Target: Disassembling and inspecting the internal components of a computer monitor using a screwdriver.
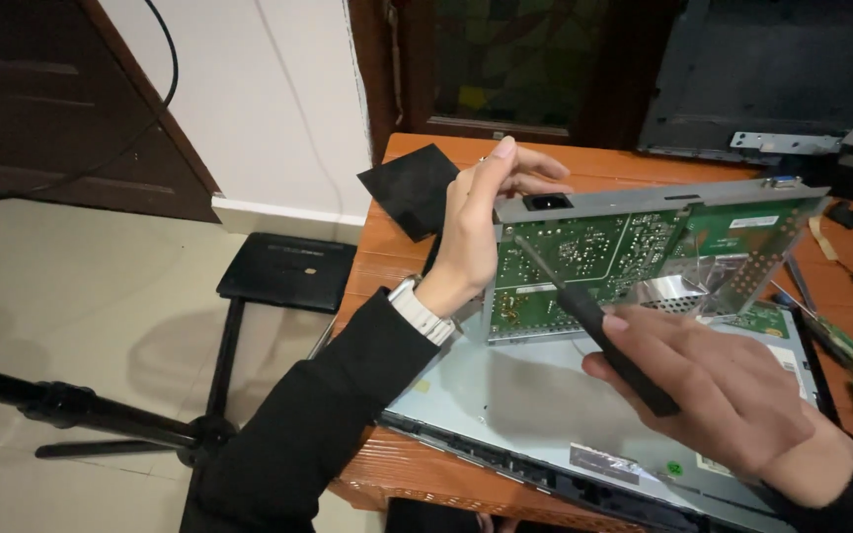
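My left hand (481, 222) grips the left end of a metal chassis tray (644, 202) that stands tilted up on its edge, with green circuit boards (584, 257) fixed inside it. My right hand (718, 385) holds a black-handled screwdriver (599, 331), whose shaft points up and left with its tip against the green board near my left palm. The tray rests on the grey metal back of a flat display panel (535, 395) lying on the wooden table (417, 474). A watch sits on my left wrist.
A black square sheet (412, 188) lies at the table's far left corner. Small green boards and tools (841, 336) lie at the right. A dark monitor shell (772, 79) leans at the back. A black stand base (288, 268) and tripod legs (81, 410) occupy the floor at the left.
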